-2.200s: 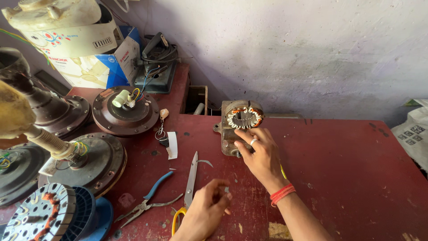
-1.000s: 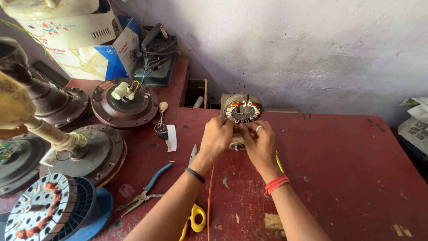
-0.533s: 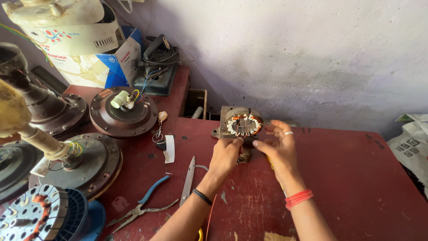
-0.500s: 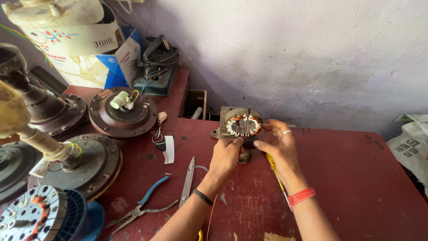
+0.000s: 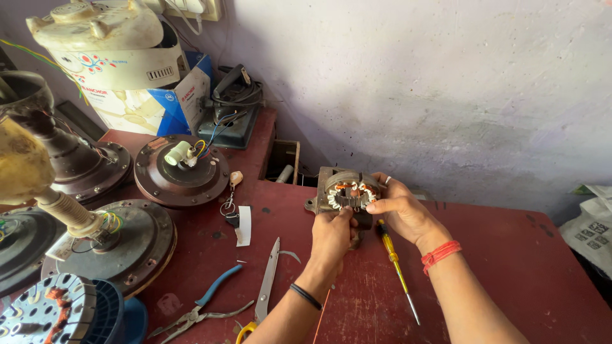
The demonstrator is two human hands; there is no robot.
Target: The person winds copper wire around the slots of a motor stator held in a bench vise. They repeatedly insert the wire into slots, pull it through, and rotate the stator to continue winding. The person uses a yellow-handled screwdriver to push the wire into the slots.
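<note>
Stator: small grey metal motor frame with copper windings and white insulation (image 5: 347,194), standing on the red-painted wooden bench (image 5: 510,274) near its back edge, close to the wall. Left hand (image 5: 333,236) pinches its lower rim from the front, fingers curled; right hand (image 5: 403,210) cups its right side, index finger laid across the face. Yellow-handled screwdriver (image 5: 395,267) lies just right of the left hand. Steel scissors (image 5: 268,280) and blue-handled pliers (image 5: 204,306) lie left. Brown round fan motor housing (image 5: 182,172) sits farther left. Open bench surface extends to the right.
</note>
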